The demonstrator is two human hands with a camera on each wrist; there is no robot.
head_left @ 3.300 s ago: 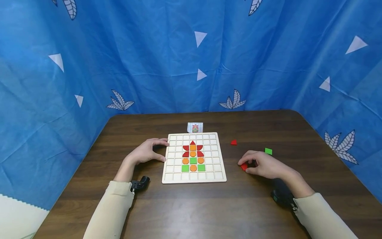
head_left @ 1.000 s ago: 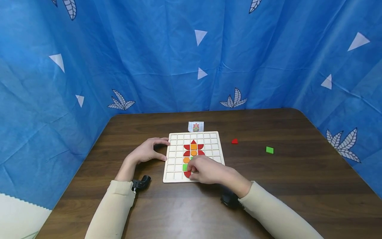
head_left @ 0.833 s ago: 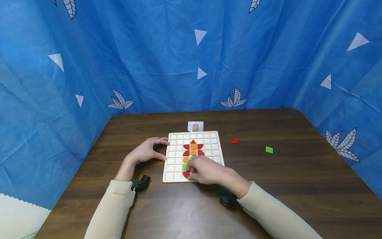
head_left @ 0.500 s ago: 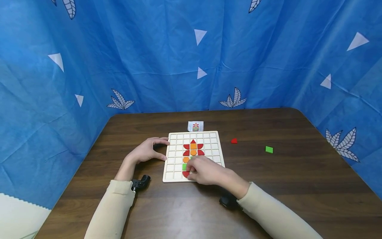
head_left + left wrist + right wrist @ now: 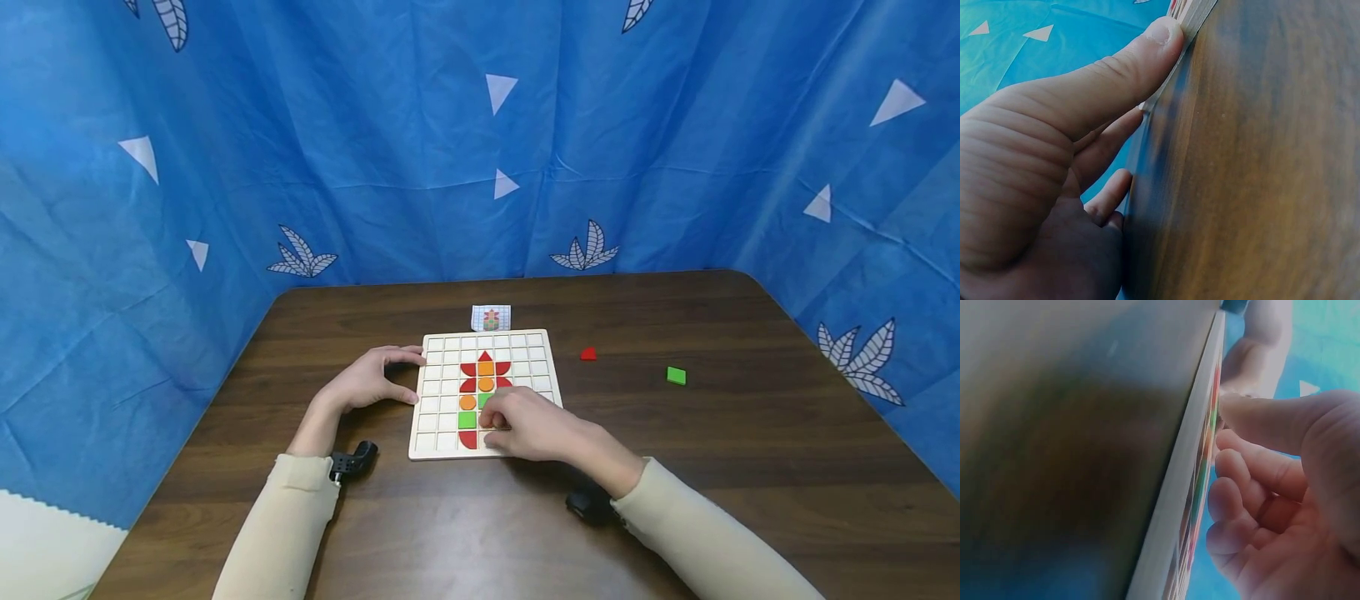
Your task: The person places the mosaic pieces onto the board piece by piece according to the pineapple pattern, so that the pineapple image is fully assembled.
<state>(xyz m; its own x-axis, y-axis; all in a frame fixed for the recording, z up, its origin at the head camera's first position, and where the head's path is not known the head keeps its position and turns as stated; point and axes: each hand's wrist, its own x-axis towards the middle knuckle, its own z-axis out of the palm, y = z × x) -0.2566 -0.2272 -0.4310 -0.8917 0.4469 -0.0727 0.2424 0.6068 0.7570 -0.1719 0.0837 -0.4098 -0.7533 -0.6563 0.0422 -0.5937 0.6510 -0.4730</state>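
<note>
A pale square grid board [image 5: 435, 350] lies on the table, with red, orange and green flat pieces set in its cells. My left hand [image 5: 367, 379] touches the board's left edge with thumb and fingertips spread apart, as the left wrist view also shows. Over the board's lower right part is my right hand [image 5: 528, 425], fingers loosely bent, with nothing seen between them in the right wrist view [image 5: 1272, 481]. Just left of its fingertips, a red quarter-circle piece [image 5: 468, 439] sits in the bottom row, below a green square [image 5: 467, 420]. The right hand hides some lower right cells.
A small printed pattern card [image 5: 491, 317] lies behind the board. Right of the board are a loose red piece [image 5: 588, 354] and a green square piece [image 5: 677, 376]. A blue curtain [image 5: 420, 142] hangs behind the brown wooden table [image 5: 450, 533].
The right hand carried a red quarter-circle from the table's right side to the board's bottom row, let go of it, and has shifted slightly right. The left hand has stayed at the board's edge.
</note>
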